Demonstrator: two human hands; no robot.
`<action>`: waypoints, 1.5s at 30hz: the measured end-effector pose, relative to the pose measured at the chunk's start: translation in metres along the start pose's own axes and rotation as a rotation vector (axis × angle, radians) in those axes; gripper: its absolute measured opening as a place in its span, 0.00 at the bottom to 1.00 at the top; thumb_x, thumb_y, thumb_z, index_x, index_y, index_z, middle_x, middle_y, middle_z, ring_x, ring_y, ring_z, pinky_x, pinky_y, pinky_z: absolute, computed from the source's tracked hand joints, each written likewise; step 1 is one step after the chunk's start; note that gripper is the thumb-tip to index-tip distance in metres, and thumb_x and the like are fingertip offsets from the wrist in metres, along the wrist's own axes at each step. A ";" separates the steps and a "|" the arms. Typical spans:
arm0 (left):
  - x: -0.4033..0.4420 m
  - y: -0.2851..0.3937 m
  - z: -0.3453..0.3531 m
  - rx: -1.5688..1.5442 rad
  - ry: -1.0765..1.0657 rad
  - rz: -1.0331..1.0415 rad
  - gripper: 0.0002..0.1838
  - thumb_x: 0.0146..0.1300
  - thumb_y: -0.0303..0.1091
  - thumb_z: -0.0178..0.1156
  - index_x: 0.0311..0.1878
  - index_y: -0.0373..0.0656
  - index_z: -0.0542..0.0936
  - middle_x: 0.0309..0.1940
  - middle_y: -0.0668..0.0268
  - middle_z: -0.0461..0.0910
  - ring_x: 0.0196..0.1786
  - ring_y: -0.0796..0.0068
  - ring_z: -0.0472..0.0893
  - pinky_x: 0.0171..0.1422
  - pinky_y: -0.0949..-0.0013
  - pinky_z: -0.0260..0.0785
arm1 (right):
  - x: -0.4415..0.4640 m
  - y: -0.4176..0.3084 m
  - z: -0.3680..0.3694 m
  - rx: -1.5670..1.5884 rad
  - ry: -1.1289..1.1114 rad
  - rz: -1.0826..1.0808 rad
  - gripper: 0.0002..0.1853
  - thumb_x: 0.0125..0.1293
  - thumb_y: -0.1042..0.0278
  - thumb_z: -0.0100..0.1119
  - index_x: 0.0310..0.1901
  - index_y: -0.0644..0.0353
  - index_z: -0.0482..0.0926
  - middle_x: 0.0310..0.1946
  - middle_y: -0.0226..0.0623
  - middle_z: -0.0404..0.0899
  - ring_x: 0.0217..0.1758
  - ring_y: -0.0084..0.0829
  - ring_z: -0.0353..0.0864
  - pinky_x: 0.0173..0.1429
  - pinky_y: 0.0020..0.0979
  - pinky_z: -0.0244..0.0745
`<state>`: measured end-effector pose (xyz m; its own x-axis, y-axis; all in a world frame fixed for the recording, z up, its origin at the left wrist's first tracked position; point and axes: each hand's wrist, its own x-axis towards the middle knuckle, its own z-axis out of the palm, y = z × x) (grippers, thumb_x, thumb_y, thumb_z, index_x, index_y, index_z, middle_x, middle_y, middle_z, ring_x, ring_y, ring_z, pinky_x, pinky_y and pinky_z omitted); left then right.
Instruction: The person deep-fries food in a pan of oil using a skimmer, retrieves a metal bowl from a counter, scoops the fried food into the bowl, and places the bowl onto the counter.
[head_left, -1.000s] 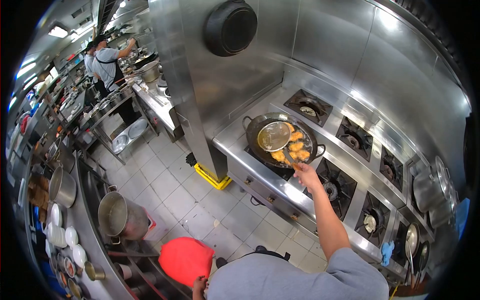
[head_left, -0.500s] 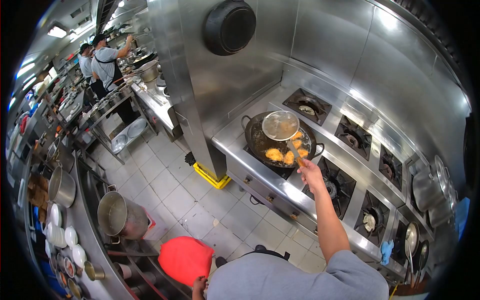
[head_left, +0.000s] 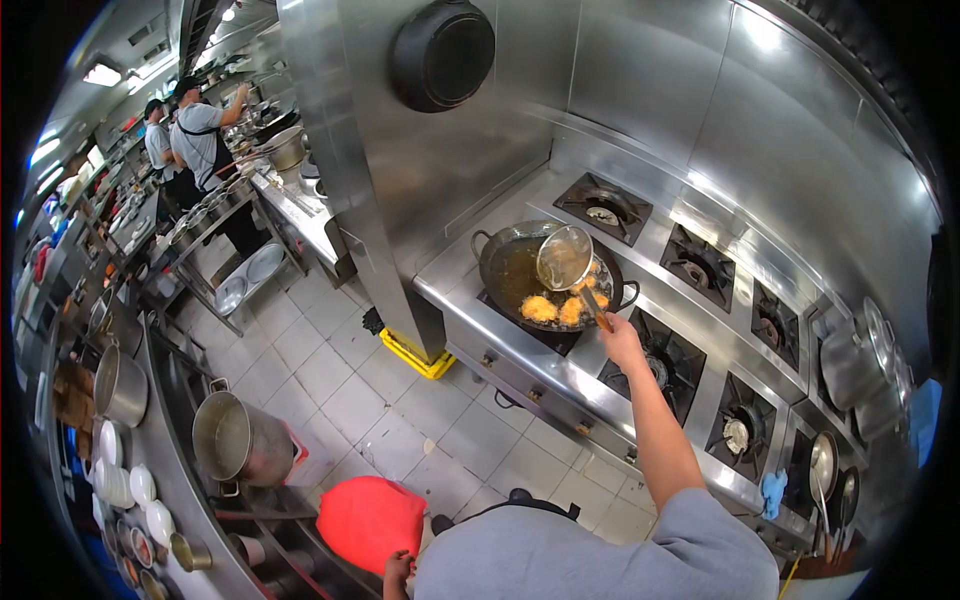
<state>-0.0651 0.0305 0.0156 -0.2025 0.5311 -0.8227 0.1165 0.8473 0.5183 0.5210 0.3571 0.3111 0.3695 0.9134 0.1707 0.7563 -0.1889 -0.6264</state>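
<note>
My right hand (head_left: 622,338) is closed round the wooden handle of a mesh skimmer (head_left: 565,257). The skimmer's round head is tilted over the back right of a black two-handled wok (head_left: 487,268) and looks partly in the oil. Golden-brown fried pieces (head_left: 540,308) float in the oil towards the wok's front and right; the skimmer hides some of the others. Low in view, my left hand (head_left: 398,567) hangs with its fingers curled, beside a red rounded thing (head_left: 370,520). What it holds, if anything, is hidden.
Several gas burners (head_left: 655,365) lie right of the wok. Pans (head_left: 823,468) stand at the far right. A dark pan (head_left: 442,55) hangs on the steel wall. Behind me at left are a tall pot (head_left: 235,440) and white bowls (head_left: 142,486). Two people (head_left: 198,140) work farther back.
The skimmer's head has tipped and moved lower among the fried pieces, which have shifted in the oil. The whole view has slid slightly. My left hand stays about where it was.
</note>
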 end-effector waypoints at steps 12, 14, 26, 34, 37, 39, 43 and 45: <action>-0.009 -0.002 0.003 -0.059 0.004 0.043 0.19 0.58 0.30 0.59 0.53 0.40 0.74 0.30 0.62 0.79 0.21 0.73 0.76 0.21 0.69 0.70 | -0.006 -0.039 0.035 0.687 -0.356 0.351 0.24 0.60 0.75 0.51 0.60 0.65 0.67 0.27 0.33 0.75 0.17 0.19 0.65 0.17 0.22 0.58; -0.014 -0.003 0.003 -0.007 0.019 0.037 0.18 0.57 0.31 0.59 0.52 0.40 0.75 0.30 0.63 0.79 0.21 0.73 0.76 0.21 0.69 0.69 | -0.008 -0.039 0.037 0.726 -0.379 0.358 0.24 0.61 0.75 0.51 0.60 0.65 0.66 0.26 0.33 0.74 0.17 0.18 0.65 0.17 0.21 0.57; 0.002 -0.011 0.003 -0.050 -0.014 0.021 0.19 0.57 0.31 0.57 0.53 0.41 0.74 0.31 0.63 0.79 0.21 0.73 0.76 0.21 0.69 0.68 | -0.027 -0.034 0.014 0.947 -0.352 0.392 0.25 0.64 0.75 0.50 0.64 0.63 0.63 0.28 0.31 0.75 0.17 0.16 0.63 0.17 0.18 0.56; 0.006 -0.001 0.000 -0.045 -0.030 0.031 0.20 0.58 0.31 0.57 0.55 0.39 0.72 0.30 0.63 0.79 0.21 0.73 0.76 0.20 0.70 0.69 | -0.008 -0.017 -0.010 0.458 -0.008 0.223 0.25 0.64 0.74 0.51 0.64 0.64 0.65 0.33 0.36 0.79 0.21 0.21 0.72 0.23 0.25 0.67; 0.004 0.004 0.000 -0.043 -0.035 0.024 0.20 0.59 0.30 0.57 0.55 0.38 0.72 0.31 0.62 0.79 0.21 0.72 0.76 0.20 0.70 0.69 | 0.005 0.011 -0.009 0.157 0.068 0.086 0.26 0.61 0.73 0.53 0.63 0.66 0.66 0.38 0.43 0.80 0.31 0.30 0.79 0.33 0.30 0.74; 0.003 0.006 -0.001 -0.030 -0.032 0.015 0.20 0.59 0.30 0.57 0.55 0.38 0.72 0.31 0.62 0.79 0.21 0.72 0.77 0.20 0.70 0.69 | 0.010 0.027 -0.007 -0.017 0.134 -0.059 0.27 0.61 0.74 0.53 0.63 0.66 0.65 0.37 0.40 0.79 0.31 0.26 0.77 0.31 0.29 0.72; 0.008 0.004 -0.001 -0.021 -0.039 0.039 0.21 0.59 0.31 0.58 0.56 0.38 0.72 0.35 0.60 0.80 0.23 0.70 0.78 0.20 0.69 0.71 | 0.010 0.025 -0.008 -0.022 0.024 -0.002 0.28 0.59 0.74 0.54 0.63 0.66 0.66 0.36 0.41 0.79 0.26 0.25 0.75 0.30 0.29 0.71; 0.007 0.005 -0.001 -0.014 -0.034 0.032 0.21 0.59 0.31 0.58 0.57 0.39 0.72 0.36 0.60 0.80 0.24 0.70 0.78 0.21 0.68 0.71 | 0.008 0.020 -0.007 0.053 -0.037 0.067 0.28 0.58 0.74 0.54 0.63 0.65 0.67 0.35 0.40 0.79 0.24 0.25 0.74 0.29 0.28 0.71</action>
<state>-0.0669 0.0380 0.0129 -0.1657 0.5579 -0.8132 0.1087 0.8299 0.5472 0.5428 0.3577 0.3056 0.3974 0.9122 0.0997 0.7004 -0.2314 -0.6752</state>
